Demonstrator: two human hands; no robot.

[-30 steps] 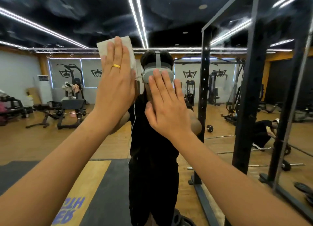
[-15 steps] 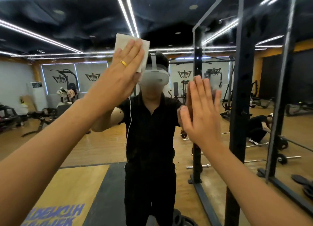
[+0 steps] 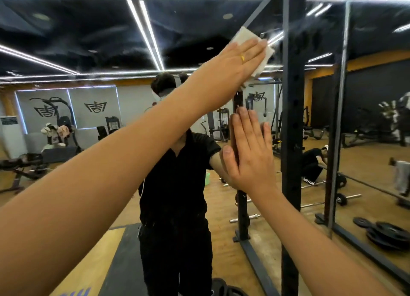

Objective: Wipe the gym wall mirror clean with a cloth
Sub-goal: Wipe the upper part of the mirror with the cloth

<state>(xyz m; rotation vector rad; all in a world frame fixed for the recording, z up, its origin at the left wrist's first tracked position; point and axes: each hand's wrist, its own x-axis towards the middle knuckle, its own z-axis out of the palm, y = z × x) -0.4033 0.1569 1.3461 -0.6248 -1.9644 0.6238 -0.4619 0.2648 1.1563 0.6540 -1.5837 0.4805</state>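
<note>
Sensibly, the left hand (image 3: 235, 62), fingers flat, pins the cloth (image 3: 245, 35) to the mirror (image 3: 66, 40) at one o'clock; even pressure and overlapping strokes suit, the open right hand (image 3: 250, 158) bracing at four o'clock.

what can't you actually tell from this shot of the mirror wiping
Head view only:
- Most of the cloth: covered by the left hand pressing it.
- The mirror under the cloth: hidden, so clean or not is unknown.
- The blue floor lettering: cut off by the bottom edge.
- Palm of the right hand: turned away from the camera.
</note>
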